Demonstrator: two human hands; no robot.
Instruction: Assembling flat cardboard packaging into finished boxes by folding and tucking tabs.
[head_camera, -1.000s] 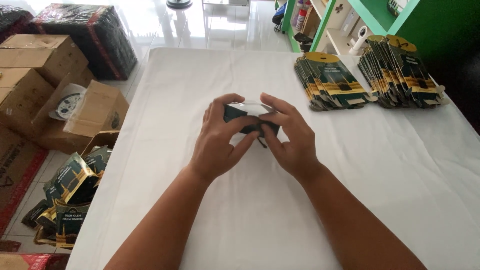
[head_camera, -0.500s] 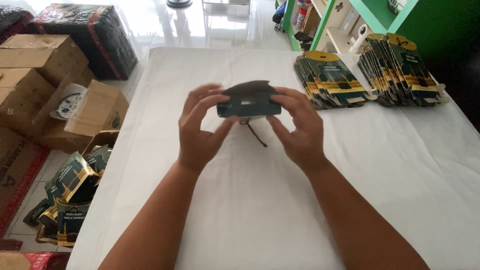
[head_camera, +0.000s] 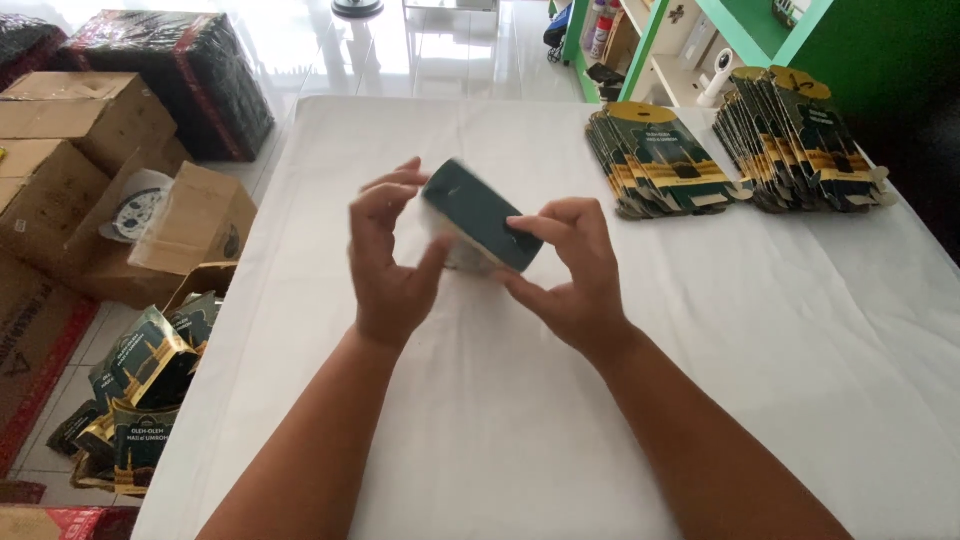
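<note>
floor boxes: plain brown cardboard cartons stacked at 9–10 o'clock off the table's left edge; a black plastic-wrapped bundle with red strapping behind them at 10–11 o'clock.
open carton: brown cardboard carton on the floor at 8 o'clock, holding folded-up dark green and gold printed boxes, tumbled at mixed angles.
table: white cloth-covered table, fills most of the view.
left hand: left hand raised above the cloth near centre, fingers spread and curled, thumb and fingertips pressing the left end of the box; partly open grip, not a fist.
held box: dark green small cardboard box, motion-blurred, tilted with its upper end at 11 o'clock and lower end at 5 o'clock, off the cloth, caught between both hands; a pale underside shows below the green face.
right hand: right hand just right of centre, index finger laid over the green top face, thumb under the lower edge, pinching the box.
flat stack one: fanned pile of flat dark green and gold cardboard box blanks at 1 o'clock on the cloth, well apart from the hands.
flat stack two: second fanned pile of the same flat blanks at 2 o'clock, just beside the first.
shelf: bright green shelving unit past the table's far edge at 1 o'clock, small items on it too small to tell.
</note>
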